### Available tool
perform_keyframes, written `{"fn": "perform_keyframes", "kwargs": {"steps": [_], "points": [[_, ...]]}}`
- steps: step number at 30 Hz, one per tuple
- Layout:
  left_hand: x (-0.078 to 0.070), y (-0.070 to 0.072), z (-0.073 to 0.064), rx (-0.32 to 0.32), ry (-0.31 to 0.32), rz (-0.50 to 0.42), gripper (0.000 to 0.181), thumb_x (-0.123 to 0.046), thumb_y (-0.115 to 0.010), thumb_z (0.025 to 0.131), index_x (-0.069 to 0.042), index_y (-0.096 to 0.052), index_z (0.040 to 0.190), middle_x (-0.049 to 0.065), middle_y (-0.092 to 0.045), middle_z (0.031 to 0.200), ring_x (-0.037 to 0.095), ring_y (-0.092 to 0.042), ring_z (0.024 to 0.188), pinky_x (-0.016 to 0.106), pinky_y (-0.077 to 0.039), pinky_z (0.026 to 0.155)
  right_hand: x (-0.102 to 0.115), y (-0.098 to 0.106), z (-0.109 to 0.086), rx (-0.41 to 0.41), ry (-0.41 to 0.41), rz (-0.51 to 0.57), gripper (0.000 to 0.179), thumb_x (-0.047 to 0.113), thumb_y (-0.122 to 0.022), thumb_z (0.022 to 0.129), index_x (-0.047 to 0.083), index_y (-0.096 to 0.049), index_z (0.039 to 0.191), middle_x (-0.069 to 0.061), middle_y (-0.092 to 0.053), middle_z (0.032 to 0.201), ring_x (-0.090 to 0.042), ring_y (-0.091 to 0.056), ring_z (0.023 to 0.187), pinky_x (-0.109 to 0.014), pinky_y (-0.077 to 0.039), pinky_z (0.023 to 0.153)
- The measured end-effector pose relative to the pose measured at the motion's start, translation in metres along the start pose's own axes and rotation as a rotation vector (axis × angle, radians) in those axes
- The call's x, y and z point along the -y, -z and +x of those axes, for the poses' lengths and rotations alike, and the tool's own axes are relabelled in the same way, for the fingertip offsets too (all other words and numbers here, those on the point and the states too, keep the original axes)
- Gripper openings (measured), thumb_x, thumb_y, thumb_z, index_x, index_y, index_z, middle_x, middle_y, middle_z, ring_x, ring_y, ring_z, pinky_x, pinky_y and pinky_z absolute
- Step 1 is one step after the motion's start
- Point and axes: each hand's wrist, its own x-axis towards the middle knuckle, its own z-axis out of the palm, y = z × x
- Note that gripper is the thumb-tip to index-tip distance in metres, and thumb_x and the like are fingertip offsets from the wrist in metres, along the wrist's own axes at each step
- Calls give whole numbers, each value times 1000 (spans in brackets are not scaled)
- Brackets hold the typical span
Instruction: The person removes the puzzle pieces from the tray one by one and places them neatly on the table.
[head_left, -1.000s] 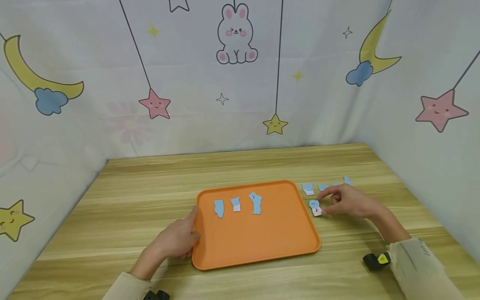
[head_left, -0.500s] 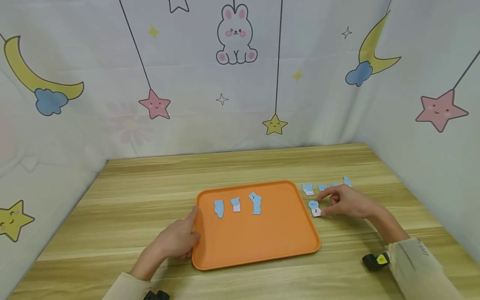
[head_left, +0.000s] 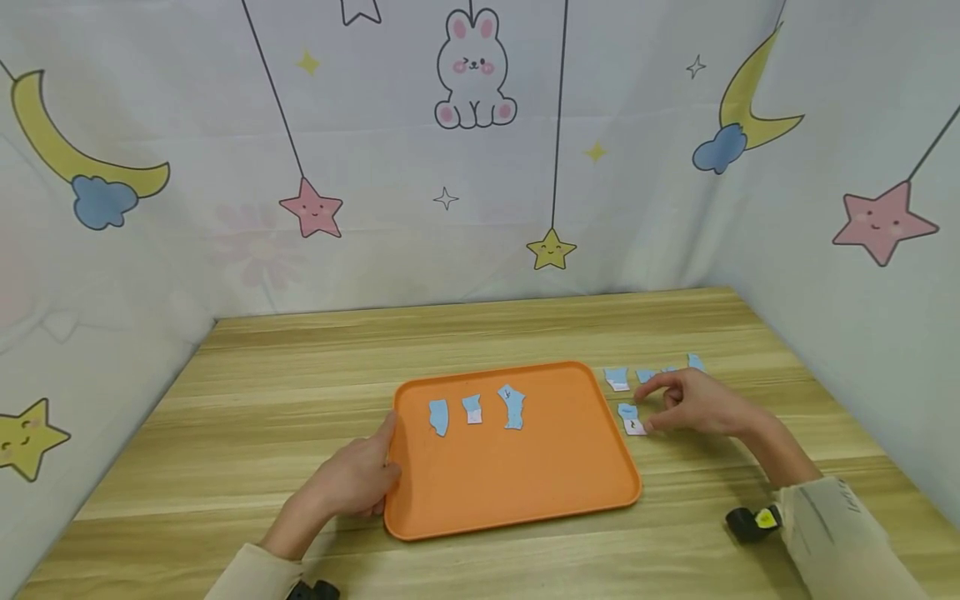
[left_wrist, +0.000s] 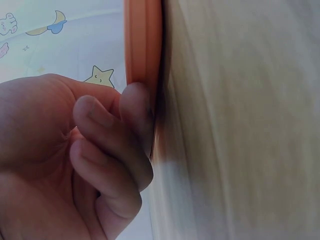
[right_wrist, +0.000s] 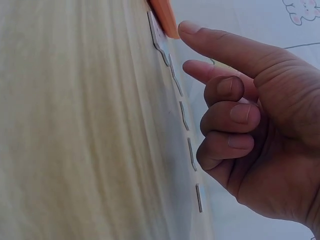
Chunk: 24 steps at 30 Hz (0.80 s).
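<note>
Right fingers [head_left: 658,382] apart beside a ragged flat piece [head_left: 629,417], blue above, white below, dark-marked, left fingers [left_wrist: 136,102] gripping orange tray [head_left: 510,475]

Cloth-screened nook [head_left: 825,333], wood-grain table [head_left: 300,358], pale fabric walls [head_left: 390,275], printed bunny [head_left: 472,79], moons [head_left: 737,96], smiling stars [head_left: 310,212]

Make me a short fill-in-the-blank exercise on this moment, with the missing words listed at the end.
1. The left hand grips the rim of a tray whose colour is ____.
2. In the head view, the pieces lying on that tray number ____.
3. The right hand is beside a loose piece coloured white and light ____.
4. Of the two wrist views, pieces show only in the ____ one.

Missing words: orange; three; blue; right.
</note>
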Motion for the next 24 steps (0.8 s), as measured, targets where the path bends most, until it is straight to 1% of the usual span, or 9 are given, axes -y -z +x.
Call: {"fn": "perform_keyframes", "kwargs": {"steps": [6, 9, 14, 17, 20, 24], "points": [[-1, 0, -1, -7, 0, -5, 74, -7, -43, 91, -2, -2, 153, 2, -53, 46, 11, -42, 35, 25, -32, 39, 6, 3, 1, -24, -11, -9, 43, 24, -79, 76, 7, -66, 113, 4, -42, 57, -5, -35, 49, -22, -33, 47], [-1, 0, 0, -7, 0, -3, 74, -7, -43, 91, -2, -3, 153, 2, -52, 46, 11, -42, 35, 25, -31, 39, 10, 4, 1, -40, -15, -12, 42, 24, -79, 76, 9, -67, 114, 4, -41, 57, -5, -35, 49, -22, -32, 47], [0, 0, 0, -8, -2, 5, 74, -7, -43, 91, -2, -2, 153, 2, -53, 47, 11, -42, 35, 25, -32, 39, 17, 5, 2, -47, 7, 27, 44, 24, -79, 77, 6, -65, 114, 4, -37, 57, -5, -34, 49, -22, -33, 47], [1, 0, 1, -8, -3, 7, 75, -7, -43, 91, -3, -1, 153, 3, -53, 47, 11, -42, 34, 25, -32, 39, 20, 6, 2, -53, -9, 29, 45, 27, -79, 77, 8, -65, 115, 3, -38, 59, -5, -33, 50, -23, -33, 47], [1, 0, 1, -1, -2, 4, 75, -7, -42, 91, -2, -1, 153, 3, -55, 48, 11, -43, 34, 25, -33, 38, 22, 6, 3, -58, -33, 8, 45, 31, -78, 78, 10, -65, 116, 2, -41, 63, -6, -33, 51, -24, -32, 46], [1, 1, 1, 9, 2, -3, 74, -8, -42, 92, -2, 0, 153, 4, -56, 49, 11, -42, 32, 25, -32, 37, 27, 6, 5, -72, -25, -3, 45, 33, -77, 78, 12, -65, 116, 2, -41, 63, -7, -34, 52, -24, -32, 46]]}}
